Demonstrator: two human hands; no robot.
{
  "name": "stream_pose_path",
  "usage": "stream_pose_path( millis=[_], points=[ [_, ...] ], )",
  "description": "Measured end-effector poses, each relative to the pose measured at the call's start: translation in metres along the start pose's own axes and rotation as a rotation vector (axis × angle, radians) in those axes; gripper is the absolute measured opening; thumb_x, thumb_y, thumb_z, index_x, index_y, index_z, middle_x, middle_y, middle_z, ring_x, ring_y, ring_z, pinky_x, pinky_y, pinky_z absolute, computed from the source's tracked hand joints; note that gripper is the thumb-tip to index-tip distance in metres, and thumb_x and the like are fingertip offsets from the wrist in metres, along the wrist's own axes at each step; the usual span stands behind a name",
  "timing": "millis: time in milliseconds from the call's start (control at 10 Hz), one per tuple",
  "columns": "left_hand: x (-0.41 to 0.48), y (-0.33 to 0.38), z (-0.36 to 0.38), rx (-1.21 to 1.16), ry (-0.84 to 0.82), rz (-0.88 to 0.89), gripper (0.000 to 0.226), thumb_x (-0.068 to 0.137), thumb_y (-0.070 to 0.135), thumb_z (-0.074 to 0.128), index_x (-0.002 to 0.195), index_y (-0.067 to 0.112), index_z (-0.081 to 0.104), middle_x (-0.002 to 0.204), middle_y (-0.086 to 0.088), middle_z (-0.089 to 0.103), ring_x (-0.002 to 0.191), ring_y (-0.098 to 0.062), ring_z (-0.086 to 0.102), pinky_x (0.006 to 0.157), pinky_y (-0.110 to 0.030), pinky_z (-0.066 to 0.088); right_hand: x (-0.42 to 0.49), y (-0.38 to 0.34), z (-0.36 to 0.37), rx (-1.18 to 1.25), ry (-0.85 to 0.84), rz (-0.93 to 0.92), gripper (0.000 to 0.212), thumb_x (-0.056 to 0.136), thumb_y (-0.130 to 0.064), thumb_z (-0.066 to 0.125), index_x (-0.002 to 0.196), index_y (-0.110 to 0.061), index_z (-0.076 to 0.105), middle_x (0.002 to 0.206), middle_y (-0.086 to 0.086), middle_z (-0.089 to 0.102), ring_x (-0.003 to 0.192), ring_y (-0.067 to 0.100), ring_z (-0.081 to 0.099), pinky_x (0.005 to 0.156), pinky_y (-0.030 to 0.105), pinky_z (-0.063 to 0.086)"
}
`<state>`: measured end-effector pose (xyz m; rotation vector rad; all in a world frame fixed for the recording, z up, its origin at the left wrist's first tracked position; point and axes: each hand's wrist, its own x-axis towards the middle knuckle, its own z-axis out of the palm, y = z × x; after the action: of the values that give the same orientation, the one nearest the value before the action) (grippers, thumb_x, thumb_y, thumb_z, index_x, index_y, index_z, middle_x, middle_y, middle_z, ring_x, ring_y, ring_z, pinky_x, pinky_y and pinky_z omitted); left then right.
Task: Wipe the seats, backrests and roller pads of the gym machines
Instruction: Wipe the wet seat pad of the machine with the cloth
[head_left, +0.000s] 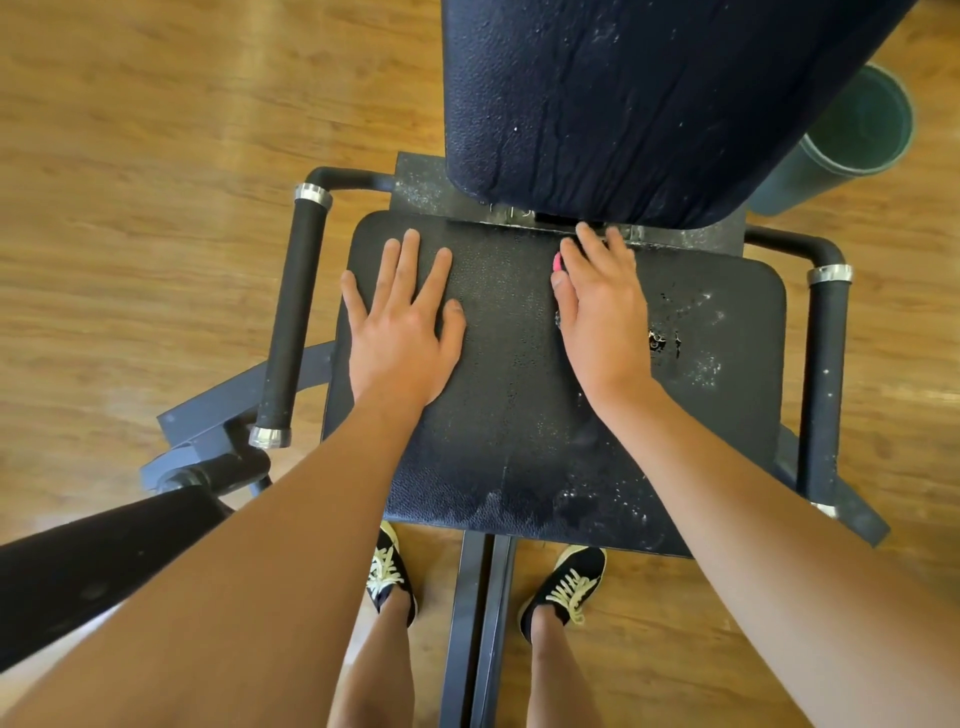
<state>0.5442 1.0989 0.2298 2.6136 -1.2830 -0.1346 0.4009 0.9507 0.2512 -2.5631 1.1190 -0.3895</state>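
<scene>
Seat (514, 415) wiping judged partly done: left hand (400, 332) is laid flat, fingers spread; right hand (602, 306) is pressed over a pink item (557, 262) at the rear edge. White residue is left on its right side and backrest (623, 104).

Floor (156, 208) – wood-look planks, warm brown, grain running approx left-right w/ thin seams btwn boards. Pale sheen upper left & a brighter patch at lower left edge; shadows soft. Top right: dark green roll (857, 135), prob. a mat – hollow end facing up toward the camera.
</scene>
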Motion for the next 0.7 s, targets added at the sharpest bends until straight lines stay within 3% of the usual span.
stream_pose_path(
  millis=[300, 600, 700],
  points=[
    [0.000, -0.001, -0.001, 0.005, -0.001, 0.003, 0.055, 0.106, 0.040, 0.030, 0.159, 0.024, 0.036, 0.170, -0.007, 0.021, 0.158, -0.026, 0.014, 0.123, -0.064, 0.009, -0.034, 0.000, -0.008, 0.014, -0.120, -0.017, 0.034, 0.106, -0.015, 0.049, 0.135, -0.001, 0.060, 0.148, 0.011, 0.053, 0.144, 0.040, 0.037, 0.121, 0.057, 0.028],
    [0.001, -0.002, 0.002, 0.008, 0.011, 0.010, 0.055, 0.106, 0.040, 0.031, 0.158, 0.024, 0.037, 0.169, -0.008, 0.023, 0.157, -0.026, 0.015, 0.122, -0.065, 0.010, -0.001, -0.009, 0.001, -0.038, -0.040, -0.013, 0.023, 0.106, -0.011, 0.049, 0.117, 0.001, 0.065, 0.140, 0.013, 0.059, 0.139, 0.045, 0.043, 0.110, 0.059, 0.042],
    [0.002, -0.002, 0.002, -0.004, 0.018, 0.012, 0.055, 0.106, 0.039, 0.033, 0.158, 0.024, 0.038, 0.169, -0.008, 0.023, 0.157, -0.026, 0.016, 0.122, -0.066, 0.010, -0.009, -0.009, 0.002, -0.042, -0.042, 0.015, 0.024, 0.107, -0.012, 0.048, 0.121, 0.000, 0.064, 0.142, 0.011, 0.057, 0.140, 0.042, 0.041, 0.112, 0.057, 0.039]
  ],
)
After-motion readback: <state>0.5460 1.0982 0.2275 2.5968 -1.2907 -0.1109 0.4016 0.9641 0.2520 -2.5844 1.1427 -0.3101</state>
